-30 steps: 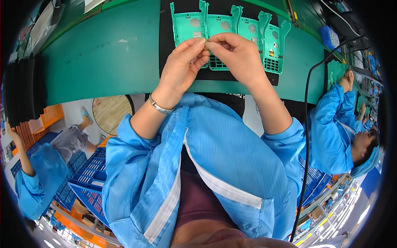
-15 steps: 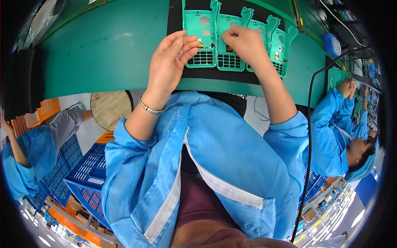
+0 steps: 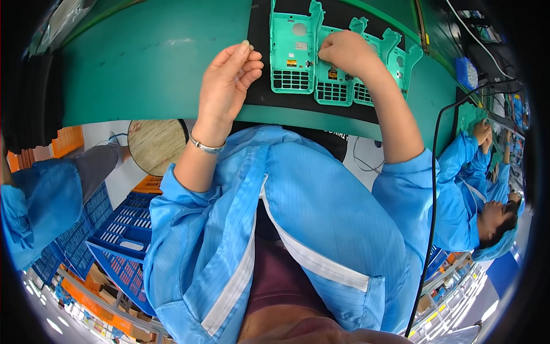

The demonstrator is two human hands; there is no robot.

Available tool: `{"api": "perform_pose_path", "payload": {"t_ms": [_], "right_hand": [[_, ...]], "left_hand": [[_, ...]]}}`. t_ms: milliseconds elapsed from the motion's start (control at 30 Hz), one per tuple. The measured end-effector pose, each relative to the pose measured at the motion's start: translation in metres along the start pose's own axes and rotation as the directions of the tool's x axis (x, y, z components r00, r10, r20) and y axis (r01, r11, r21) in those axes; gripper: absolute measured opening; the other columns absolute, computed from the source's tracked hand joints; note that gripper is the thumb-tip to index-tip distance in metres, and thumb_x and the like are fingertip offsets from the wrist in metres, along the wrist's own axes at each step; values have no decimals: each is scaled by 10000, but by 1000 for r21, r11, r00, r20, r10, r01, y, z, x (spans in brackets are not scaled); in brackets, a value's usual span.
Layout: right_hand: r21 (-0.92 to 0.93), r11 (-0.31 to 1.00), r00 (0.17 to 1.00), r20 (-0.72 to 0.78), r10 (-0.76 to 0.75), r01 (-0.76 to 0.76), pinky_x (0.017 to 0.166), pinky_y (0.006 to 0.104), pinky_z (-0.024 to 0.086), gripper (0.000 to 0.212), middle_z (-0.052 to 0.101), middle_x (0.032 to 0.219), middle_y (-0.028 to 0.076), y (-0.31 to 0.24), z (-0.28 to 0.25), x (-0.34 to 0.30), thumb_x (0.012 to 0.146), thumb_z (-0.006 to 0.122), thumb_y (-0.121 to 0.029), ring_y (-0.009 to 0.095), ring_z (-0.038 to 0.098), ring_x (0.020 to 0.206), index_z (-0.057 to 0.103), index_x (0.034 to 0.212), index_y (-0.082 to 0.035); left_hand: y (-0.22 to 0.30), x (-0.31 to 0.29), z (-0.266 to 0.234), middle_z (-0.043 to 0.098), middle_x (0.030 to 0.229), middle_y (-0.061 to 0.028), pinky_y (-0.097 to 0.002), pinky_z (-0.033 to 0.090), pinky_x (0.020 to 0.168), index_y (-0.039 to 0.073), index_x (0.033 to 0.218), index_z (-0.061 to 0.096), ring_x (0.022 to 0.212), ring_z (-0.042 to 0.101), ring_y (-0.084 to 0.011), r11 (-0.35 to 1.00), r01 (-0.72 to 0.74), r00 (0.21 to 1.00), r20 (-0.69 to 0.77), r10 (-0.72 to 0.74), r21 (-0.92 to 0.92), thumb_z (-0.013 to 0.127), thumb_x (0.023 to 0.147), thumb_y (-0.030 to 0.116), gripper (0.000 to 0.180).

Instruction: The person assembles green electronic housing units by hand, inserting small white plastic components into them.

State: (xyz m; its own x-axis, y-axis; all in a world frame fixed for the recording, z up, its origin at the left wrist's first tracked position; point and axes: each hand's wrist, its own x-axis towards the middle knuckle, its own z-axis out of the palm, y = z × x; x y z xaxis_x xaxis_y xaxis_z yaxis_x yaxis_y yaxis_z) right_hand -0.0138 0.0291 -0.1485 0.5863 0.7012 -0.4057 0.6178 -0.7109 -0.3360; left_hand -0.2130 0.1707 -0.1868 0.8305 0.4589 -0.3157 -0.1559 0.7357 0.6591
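Note:
Several green plastic housings with grille-like slots at their near ends lie in a row on a black mat. My left hand hovers left of the leftmost housing, thumb and forefinger pinched together, the other fingers curled. Whatever is between those fingertips is too small to make out. Over the second housing is my right hand, fingers closed and pointing down into its upper part. Its fingertips are partly hidden, so I cannot tell what they hold. Small yellow-and-black labels show inside these two housings.
The mat lies on a green workbench. A black cable hangs down on the right, near my right arm. A co-worker in blue sits to the right, another person at left. Blue crates and a round stool stand behind.
My left hand has moved left, off the first housing, and its spread fingers have closed into a pinch. My right hand stays over the second housing. The view has shifted slightly.

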Motion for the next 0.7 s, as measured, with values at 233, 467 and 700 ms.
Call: {"api": "perform_pose_path", "payload": {"t_ms": [233,467,700], "right_hand": [[201,972,954,-294,-56,119,697,376,523,172,657,860,118,4,30,-34,819,592,-156,301,638,794,687,926,-61],[-241,935,773,-528,-351,260,727,373,515,335,607,971,66,4,56,-54,723,561,51,268,599,869,663,1026,-52],[-4,951,790,-555,-260,310,780,358,516,248,622,1098,85,5,47,-53,814,583,-55,275,606,938,669,1044,-89]], "left_hand": [[-4,7,-7,658,905,-65,-219,540,709,26,979,614,808,638,-110,999,-2,1000,5,2,-47,599,917,164,152],[-3,8,1,653,959,-98,-249,550,777,-17,1057,594,849,643,-144,997,33,999,-26,-35,-67,598,910,123,203],[-5,5,-5,638,986,-86,-227,548,771,-13,1127,564,857,631,-120,994,66,998,16,-65,-89,585,915,113,247]]}}
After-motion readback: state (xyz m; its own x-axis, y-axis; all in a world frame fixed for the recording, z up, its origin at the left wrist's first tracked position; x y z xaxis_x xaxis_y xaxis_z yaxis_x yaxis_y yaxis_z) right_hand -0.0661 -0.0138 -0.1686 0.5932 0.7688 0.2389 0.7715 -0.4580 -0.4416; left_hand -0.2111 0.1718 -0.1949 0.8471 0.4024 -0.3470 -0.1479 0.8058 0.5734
